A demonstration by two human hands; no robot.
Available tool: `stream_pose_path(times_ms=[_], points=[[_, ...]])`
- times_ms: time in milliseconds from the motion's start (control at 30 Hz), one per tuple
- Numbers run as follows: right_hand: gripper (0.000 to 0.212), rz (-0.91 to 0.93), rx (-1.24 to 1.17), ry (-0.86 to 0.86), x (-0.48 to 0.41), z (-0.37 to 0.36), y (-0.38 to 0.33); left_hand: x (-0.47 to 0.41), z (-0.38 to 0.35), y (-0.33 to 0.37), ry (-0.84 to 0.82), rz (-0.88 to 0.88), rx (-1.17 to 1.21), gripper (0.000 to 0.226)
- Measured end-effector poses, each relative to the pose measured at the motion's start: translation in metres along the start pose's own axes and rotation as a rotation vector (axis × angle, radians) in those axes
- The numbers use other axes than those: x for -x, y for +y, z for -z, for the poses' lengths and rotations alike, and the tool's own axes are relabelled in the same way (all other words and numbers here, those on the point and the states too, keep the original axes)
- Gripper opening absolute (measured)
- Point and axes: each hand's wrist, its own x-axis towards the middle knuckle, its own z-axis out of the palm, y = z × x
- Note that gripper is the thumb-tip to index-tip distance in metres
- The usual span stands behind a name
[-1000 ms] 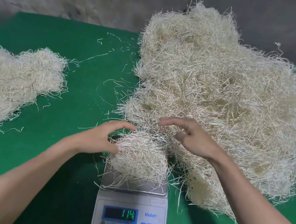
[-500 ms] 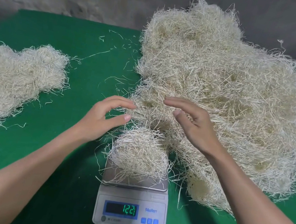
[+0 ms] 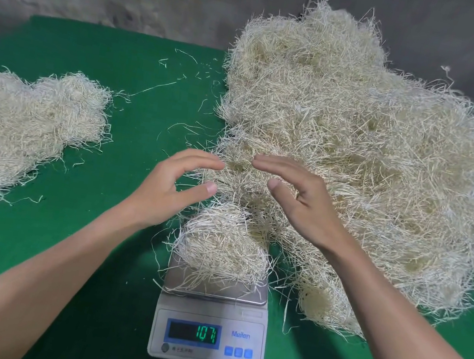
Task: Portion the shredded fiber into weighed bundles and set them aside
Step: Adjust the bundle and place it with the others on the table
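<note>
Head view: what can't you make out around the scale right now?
Scale display: decimal point and unit too small, head view.
Bundle on the pan: its strands overlap the big heap; touching or apart unclear.
Set-aside pile: cut off by the left edge.

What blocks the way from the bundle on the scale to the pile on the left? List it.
Nothing visible. Between the bundle and the left pile lies only green table with a few loose strands. The left hand hovers at the bundle's far side, holding nothing.
</note>
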Motion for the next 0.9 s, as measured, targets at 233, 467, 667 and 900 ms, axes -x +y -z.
stream_pose_path(times_ms=[233, 467, 667, 900], points=[[0.031, 0.013, 0.000, -0.021, 0.002, -0.002, 0.005, 0.001, -0.003, 0.000, 0.001, 0.007, 0.014, 0.042], [0.035, -0.001, 0.043, -0.115, 0.004, -0.016, 0.016, 0.001, -0.005, -0.006, -0.003, 0.036, 0.005, 0.034], [0.083, -0.101, 0.417, -0.592, 0.014, -0.056, 0.040, 0.003, -0.023, -0.032, -0.101, 0.289, -0.169, 0.014], [0.093, -0.129, 0.559, -0.653, 0.054, -0.094, 0.066, 0.037, -0.048, -0.062, -0.037, 0.462, -0.368, 0.068]])
